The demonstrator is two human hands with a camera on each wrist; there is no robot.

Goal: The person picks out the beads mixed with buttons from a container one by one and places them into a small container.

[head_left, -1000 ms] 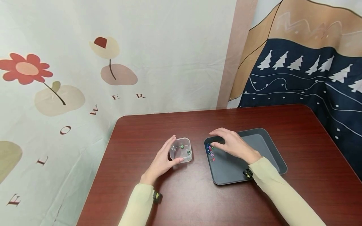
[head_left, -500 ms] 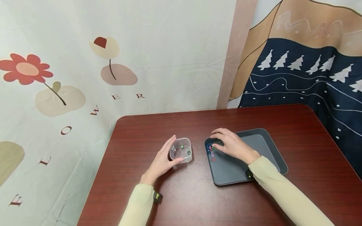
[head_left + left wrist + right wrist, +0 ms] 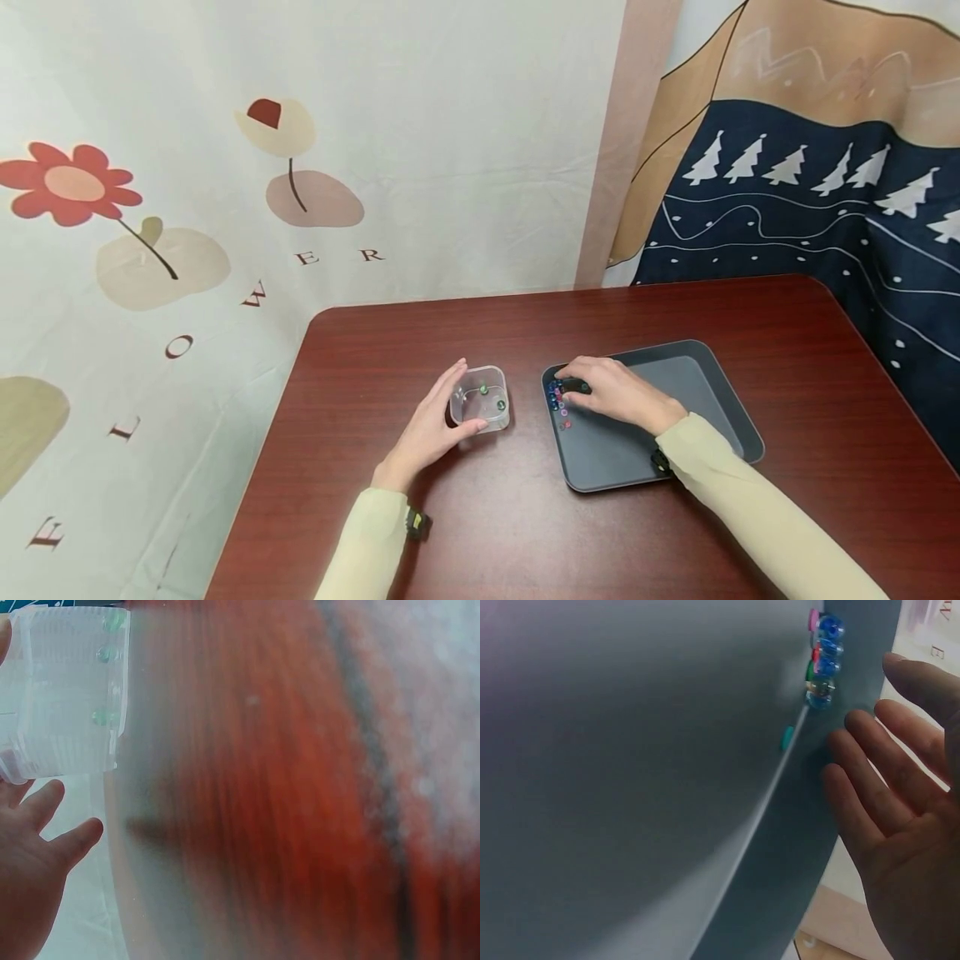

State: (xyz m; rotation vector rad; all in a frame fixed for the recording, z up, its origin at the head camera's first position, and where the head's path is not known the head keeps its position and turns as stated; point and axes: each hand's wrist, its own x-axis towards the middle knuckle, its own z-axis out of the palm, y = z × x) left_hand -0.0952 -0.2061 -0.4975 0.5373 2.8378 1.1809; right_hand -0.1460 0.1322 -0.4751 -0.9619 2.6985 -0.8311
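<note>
My left hand [image 3: 426,429] holds a small clear plastic box [image 3: 480,415], thumb at its near side and fingers along its left and far side. A few green glass beads [image 3: 114,621] lie in the box. Over the left end of a grey tray [image 3: 622,467] hovers my right hand [image 3: 618,392], its fingers and thumb apart with nothing between them. Below its fingertips, blue glass beads [image 3: 830,628] cluster along the tray's left wall with small pink, red and green pieces. One teal piece [image 3: 787,738] lies apart from that cluster.
Both the box and the tray stand on a dark red-brown wooden table [image 3: 487,517]. Behind it hang a pale printed curtain [image 3: 480,150] and a navy one with white trees [image 3: 787,200]. Each wrist wears a small black device.
My right hand has dropped lower toward the beads at the tray's left end, its fingers shifting nearer. The left hand and the box have not moved.
</note>
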